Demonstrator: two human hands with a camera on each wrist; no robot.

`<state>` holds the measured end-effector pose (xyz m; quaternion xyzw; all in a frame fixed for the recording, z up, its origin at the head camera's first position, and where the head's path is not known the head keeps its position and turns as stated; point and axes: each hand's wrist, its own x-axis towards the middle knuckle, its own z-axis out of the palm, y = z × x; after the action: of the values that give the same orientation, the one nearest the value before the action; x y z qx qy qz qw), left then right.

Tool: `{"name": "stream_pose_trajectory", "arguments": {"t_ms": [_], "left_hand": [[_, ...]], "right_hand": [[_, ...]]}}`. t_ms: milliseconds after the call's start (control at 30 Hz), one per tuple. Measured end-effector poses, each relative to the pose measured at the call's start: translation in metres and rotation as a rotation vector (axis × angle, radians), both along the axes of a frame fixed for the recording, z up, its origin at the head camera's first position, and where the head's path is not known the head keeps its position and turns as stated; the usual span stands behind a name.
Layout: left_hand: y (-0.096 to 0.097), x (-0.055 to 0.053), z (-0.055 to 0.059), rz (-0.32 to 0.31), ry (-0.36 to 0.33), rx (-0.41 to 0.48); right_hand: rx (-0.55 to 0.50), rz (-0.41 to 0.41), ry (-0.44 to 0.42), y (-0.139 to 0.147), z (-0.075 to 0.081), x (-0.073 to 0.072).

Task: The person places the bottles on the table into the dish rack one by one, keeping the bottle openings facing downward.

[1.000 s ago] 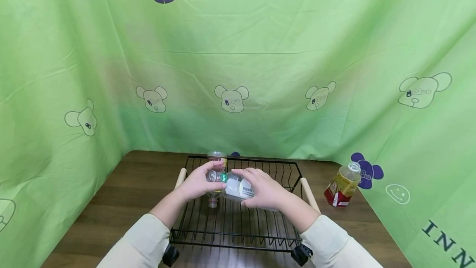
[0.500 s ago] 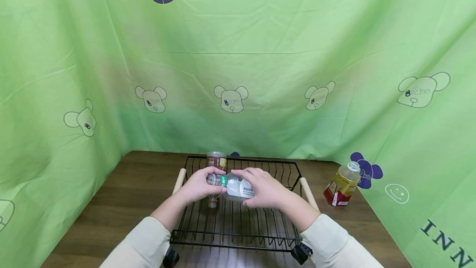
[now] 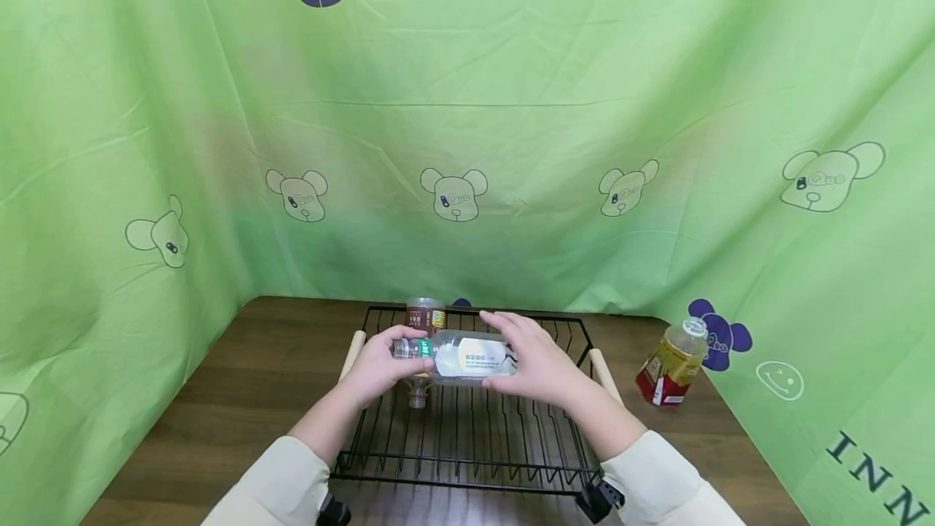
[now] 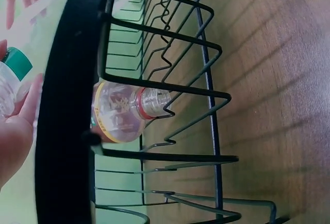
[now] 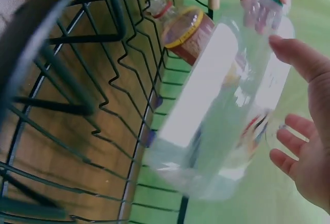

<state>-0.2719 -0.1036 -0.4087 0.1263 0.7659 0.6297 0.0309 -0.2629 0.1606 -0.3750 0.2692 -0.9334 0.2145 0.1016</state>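
A clear plastic bottle (image 3: 475, 357) with a white label and a green band lies sideways in the air over a black wire rack (image 3: 526, 316). My left hand (image 3: 374, 369) pinches it by the neck, thumb below and fingers above. Around its base end is my right hand (image 3: 544, 364), fingers and thumb spread. In the right wrist view a gap shows between those fingers (image 5: 294, 144) and the bottle, while the thumb overlaps its edge. Behind it, a bottle with a maroon label (image 3: 424, 315) lies in the rack, its capless neck toward me.
On the wooden table (image 3: 241, 396), right of the rack, stands a bottle with a yellow and red label (image 3: 672, 364). The rack has pale wooden side handles (image 3: 608, 380) and black corner pieces (image 3: 599, 502). A green printed cloth (image 3: 540, 128) hangs behind and at both sides.
The clear bottle has shifted left with my left hand, and more of its label shows. My right hand has moved right toward the base end, its fingers spreading wider.
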Motion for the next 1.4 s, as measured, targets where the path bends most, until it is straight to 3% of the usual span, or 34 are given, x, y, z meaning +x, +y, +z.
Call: {"name": "stream_pose_trajectory", "arguments": {"t_ms": [200, 300, 700, 1000, 1267, 1400], "left_hand": [[-0.005, 0.003, 0.000, 0.138, -0.041, 0.103], [-0.006, 0.004, 0.000, 0.169, -0.036, 0.149], [-0.005, 0.003, 0.000, 0.173, -0.046, 0.308], [-0.001, 0.006, 0.002, 0.175, -0.046, 0.315], [0.005, 0.009, -0.005, 0.139, -0.082, 0.303], [0.009, 0.012, -0.006, 0.140, -0.068, 0.262]], "right_hand": [[-0.227, -0.133, -0.041, 0.021, -0.009, 0.001], [-0.327, -0.187, -0.086, 0.028, -0.011, 0.002], [-0.583, -0.354, -0.302, 0.028, -0.023, -0.002], [-0.750, -0.353, -0.379, 0.014, -0.028, -0.002], [-1.018, -0.349, -0.430, 0.000, -0.022, -0.004], [-1.123, -0.378, -0.425, -0.008, -0.019, -0.006]]}}
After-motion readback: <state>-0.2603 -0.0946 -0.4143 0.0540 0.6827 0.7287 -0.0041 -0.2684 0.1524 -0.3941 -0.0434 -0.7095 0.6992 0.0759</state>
